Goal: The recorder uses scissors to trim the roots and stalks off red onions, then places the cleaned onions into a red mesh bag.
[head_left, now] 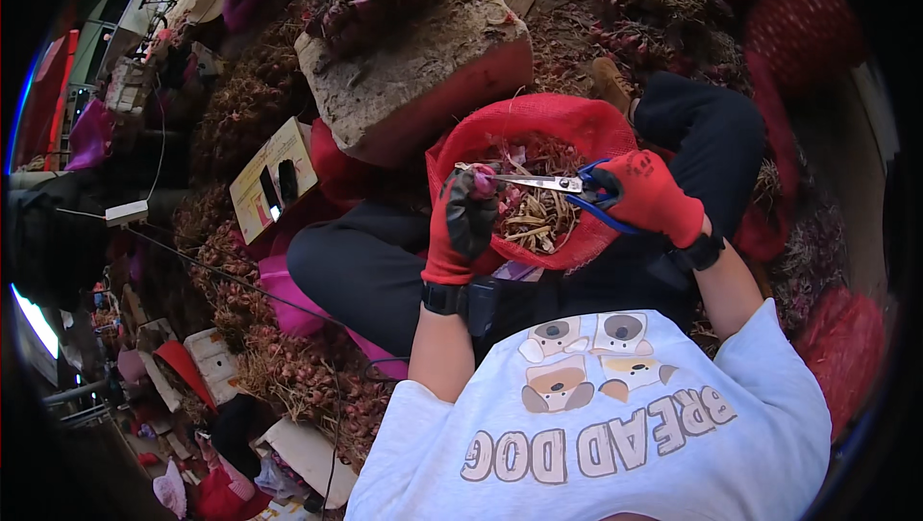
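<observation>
My left hand (458,223), in a red glove with a dark palm, is closed around a small purple-pink shallot (484,179). My right hand (654,196), gloved in red too, grips a pair of scissors (540,182) by the blue handles. Their metal blades point left and reach the shallot; whether they touch it I cannot tell. Beneath both hands, between my crossed legs, an open red mesh bag (588,123) holds dry stalk trimmings (538,225) and some pinkish pieces.
Ahead stands a worn foam block (413,74) with a bunch of dried shallots (370,7) on top. Shallot heaps (308,367) lie along my left. A card (273,178) bearing a dark phone-like object rests nearby. Red mesh sacks (806,26) stand far right; a thin cable (240,276) crosses the left.
</observation>
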